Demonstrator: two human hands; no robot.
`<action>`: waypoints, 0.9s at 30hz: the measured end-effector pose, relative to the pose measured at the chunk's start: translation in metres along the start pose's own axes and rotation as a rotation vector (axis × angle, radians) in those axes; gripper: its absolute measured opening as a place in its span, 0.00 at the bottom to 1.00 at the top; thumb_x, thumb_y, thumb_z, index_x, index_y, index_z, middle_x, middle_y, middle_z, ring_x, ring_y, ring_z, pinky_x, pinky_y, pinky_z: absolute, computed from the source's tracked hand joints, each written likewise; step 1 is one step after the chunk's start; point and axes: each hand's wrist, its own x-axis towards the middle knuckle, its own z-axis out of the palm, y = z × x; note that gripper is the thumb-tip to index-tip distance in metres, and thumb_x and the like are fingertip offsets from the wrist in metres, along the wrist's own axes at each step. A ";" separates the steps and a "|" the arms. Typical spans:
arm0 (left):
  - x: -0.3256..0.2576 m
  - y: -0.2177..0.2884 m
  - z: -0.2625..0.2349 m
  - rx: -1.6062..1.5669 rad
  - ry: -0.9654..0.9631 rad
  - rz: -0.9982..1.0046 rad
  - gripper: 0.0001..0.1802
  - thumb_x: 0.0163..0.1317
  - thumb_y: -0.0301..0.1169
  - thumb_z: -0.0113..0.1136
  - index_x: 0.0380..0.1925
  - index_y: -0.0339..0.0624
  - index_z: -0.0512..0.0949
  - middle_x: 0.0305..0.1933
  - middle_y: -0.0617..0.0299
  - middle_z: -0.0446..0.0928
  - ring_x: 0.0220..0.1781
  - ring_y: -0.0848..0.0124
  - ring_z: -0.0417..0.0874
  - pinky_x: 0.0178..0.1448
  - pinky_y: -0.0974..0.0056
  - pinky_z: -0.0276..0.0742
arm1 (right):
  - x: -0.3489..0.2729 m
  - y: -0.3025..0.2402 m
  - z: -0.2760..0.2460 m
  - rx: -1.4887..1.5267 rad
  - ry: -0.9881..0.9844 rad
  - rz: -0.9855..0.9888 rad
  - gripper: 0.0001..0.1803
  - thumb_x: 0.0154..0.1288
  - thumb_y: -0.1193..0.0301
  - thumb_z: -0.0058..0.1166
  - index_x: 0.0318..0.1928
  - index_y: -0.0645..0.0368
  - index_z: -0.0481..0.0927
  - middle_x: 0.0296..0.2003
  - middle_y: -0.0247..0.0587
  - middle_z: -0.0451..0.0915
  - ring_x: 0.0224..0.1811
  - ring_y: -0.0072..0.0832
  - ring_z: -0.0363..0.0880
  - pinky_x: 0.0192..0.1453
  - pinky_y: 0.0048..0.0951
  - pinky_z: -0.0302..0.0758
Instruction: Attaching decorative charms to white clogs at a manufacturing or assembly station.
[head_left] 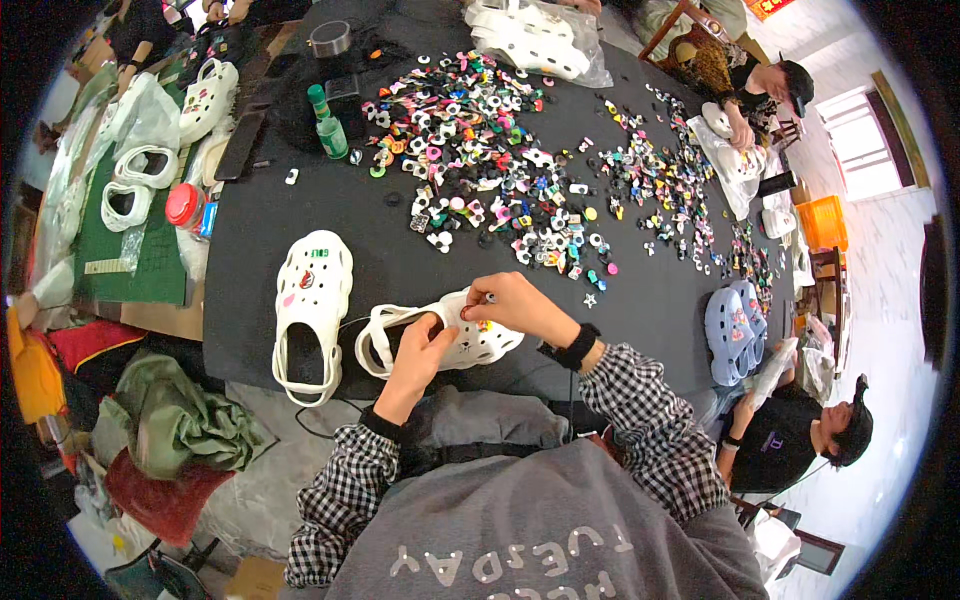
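Black cloth covers the table [400, 260], and a broad heap of small coloured charms [480, 150] lies scattered across its far half. Near the heap's near edge, a white clog [440, 340] lies on its side at the table's front, held by both hands. The left hand [420, 352] is closed around the clog's heel end, fingers curled into its opening. The right hand [515, 303] lies over the toe, fingertips pinched together against the upper, seemingly on a charm; what they pinch is too small to tell. A few coloured charms already show on this clog's upper, with many holes bare, so it looks partly dressed. Left of it a second white clog [312, 310] lies flat, sole down, with several charms fitted. Right of the heap, a pale blue pair [735, 330] lies by another person's place.
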 end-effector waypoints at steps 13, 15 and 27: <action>0.012 -0.004 0.011 0.270 0.200 -0.022 0.17 0.54 0.31 0.58 0.40 0.27 0.77 0.36 0.51 0.81 0.37 0.69 0.81 0.43 0.65 0.74 | 0.018 -0.004 0.001 -0.289 -0.127 -0.099 0.11 0.50 0.65 0.62 0.27 0.59 0.80 0.25 0.43 0.81 0.28 0.38 0.80 0.34 0.36 0.74; 0.011 -0.001 0.015 0.289 0.253 0.026 0.17 0.54 0.31 0.59 0.38 0.27 0.77 0.34 0.49 0.81 0.37 0.66 0.82 0.42 0.63 0.75 | 0.026 0.001 -0.004 -0.262 -0.157 -0.113 0.11 0.49 0.65 0.63 0.27 0.60 0.80 0.24 0.42 0.81 0.28 0.37 0.80 0.34 0.36 0.74; 0.002 0.002 0.008 0.289 0.231 0.122 0.14 0.56 0.31 0.58 0.35 0.28 0.77 0.26 0.47 0.79 0.28 0.62 0.81 0.34 0.62 0.72 | 0.058 0.017 -0.016 -0.394 -0.406 -0.202 0.34 0.42 0.50 0.67 0.42 0.66 0.80 0.34 0.50 0.73 0.41 0.40 0.71 0.44 0.35 0.68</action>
